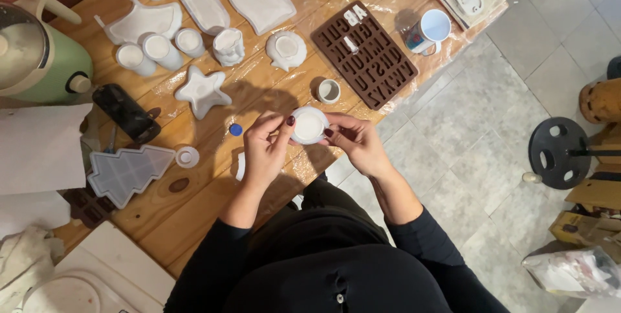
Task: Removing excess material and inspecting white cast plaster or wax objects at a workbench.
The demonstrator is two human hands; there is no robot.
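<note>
Both of my hands hold a small round white mold [308, 125] filled with white material, just above the near edge of the wooden table [194, 222]. My left hand [264, 150] grips its left rim with thumb and fingers. My right hand [358, 141] pinches its right rim. Close by lie a small white cup [328, 90], a star-shaped white mold [202, 92] and a blue cap [236, 129].
A brown letter mold [372, 57], a mug [431, 30], several white filled molds [194, 25], a tree-shaped clear mold [127, 171], a black phone [125, 112] and a green kettle [39, 54] are spread over the table. A tiled floor [479, 132] lies to the right, with a black weight plate [557, 151].
</note>
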